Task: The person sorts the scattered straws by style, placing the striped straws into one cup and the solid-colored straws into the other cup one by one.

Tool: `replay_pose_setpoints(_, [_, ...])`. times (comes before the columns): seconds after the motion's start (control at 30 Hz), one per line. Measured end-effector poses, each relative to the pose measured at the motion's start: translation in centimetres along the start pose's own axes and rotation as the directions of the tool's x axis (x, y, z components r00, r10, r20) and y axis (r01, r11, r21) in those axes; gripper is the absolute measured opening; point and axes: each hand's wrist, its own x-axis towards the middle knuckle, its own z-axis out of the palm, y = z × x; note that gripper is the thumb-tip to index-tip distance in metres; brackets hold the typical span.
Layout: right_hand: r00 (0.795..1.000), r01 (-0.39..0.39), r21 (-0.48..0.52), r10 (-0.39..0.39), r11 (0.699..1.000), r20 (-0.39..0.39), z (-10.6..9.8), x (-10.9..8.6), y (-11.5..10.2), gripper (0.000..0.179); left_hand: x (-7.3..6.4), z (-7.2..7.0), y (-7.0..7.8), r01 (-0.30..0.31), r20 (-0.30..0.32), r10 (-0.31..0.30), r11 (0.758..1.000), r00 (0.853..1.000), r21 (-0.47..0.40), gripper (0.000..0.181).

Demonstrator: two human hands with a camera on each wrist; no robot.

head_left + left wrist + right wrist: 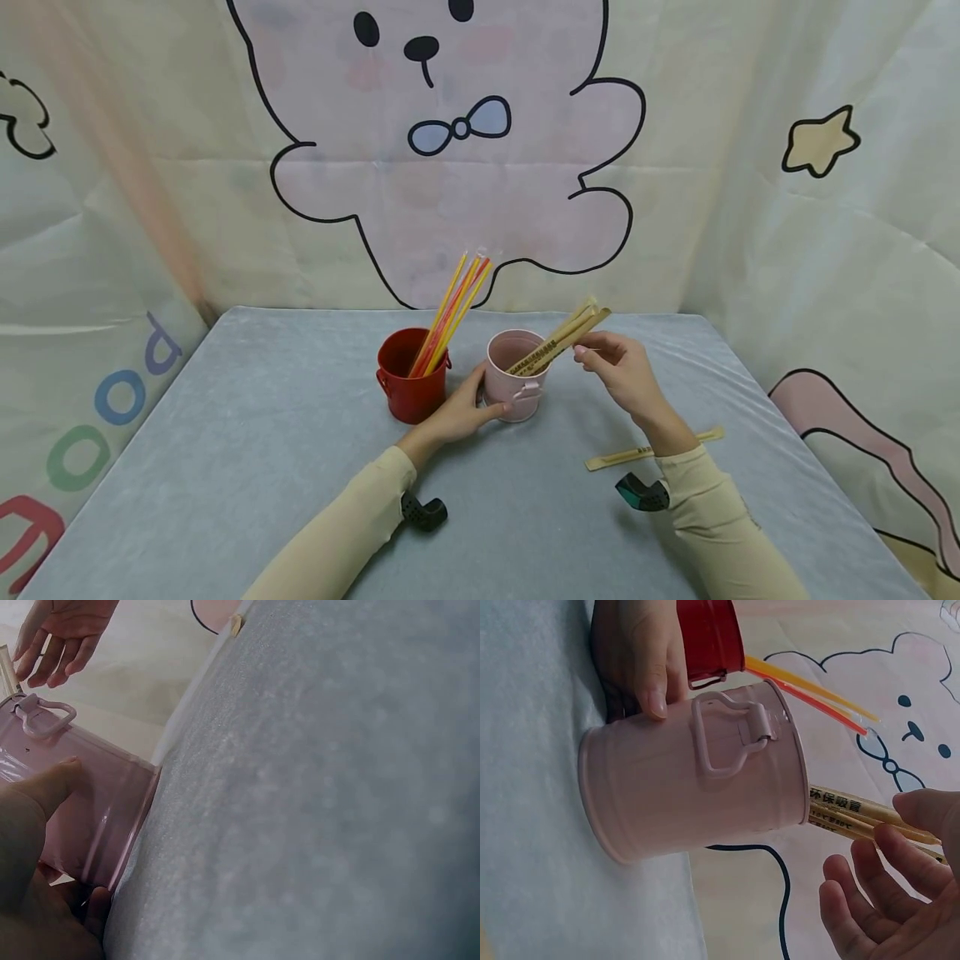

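My left hand (459, 414) holds the small pink bucket (517, 408) low on its side, thumb across the front and fingers behind. Several paper-wrapped straws (551, 350) with dark print lean to the right inside this bucket. Beside their upper part is my right hand (622, 371). In the right wrist view its thumb and loosely bent fingers (844, 881) are spread apart close to the wrapped straws (840, 806). Another wrapped straw (618, 457) lies on the table under the right forearm, which hides part of it.
Left of the pink bucket stands a red bucket (412, 404) holding several yellow and red straws (450, 321). A blue-grey cloth (285, 467) covers the table. Behind it hangs a curtain (690, 208) printed with a cartoon bear. A black device is on each wrist.
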Motion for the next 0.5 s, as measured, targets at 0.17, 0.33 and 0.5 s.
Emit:
replay_pose_setpoints(0.17, [0.999, 0.013, 0.025, -0.012, 1.000, -0.037, -0.3, 0.1, -0.3, 0.029, 0.0, -0.2, -0.1, -0.001, 0.002, 0.001, 1.000, 1.000, 0.005, 0.084])
replay_pose_setpoints(0.33, [0.999, 0.006, 0.037, -0.004, 0.999, -0.053, -0.7, 0.1, -0.8, 0.031, 0.1, -0.2, -0.3, -0.001, -0.003, 0.001, 1.000, 1.000, 0.012, 0.083])
replay_pose_setpoints(0.5, [0.999, -0.009, 0.111, 0.014, 0.994, -0.041, -1.8, 0.0, -1.1, 0.032, 0.2, -0.1, -0.5, -0.006, 0.002, 0.006, 1.000, 1.000, 0.010, 0.082])
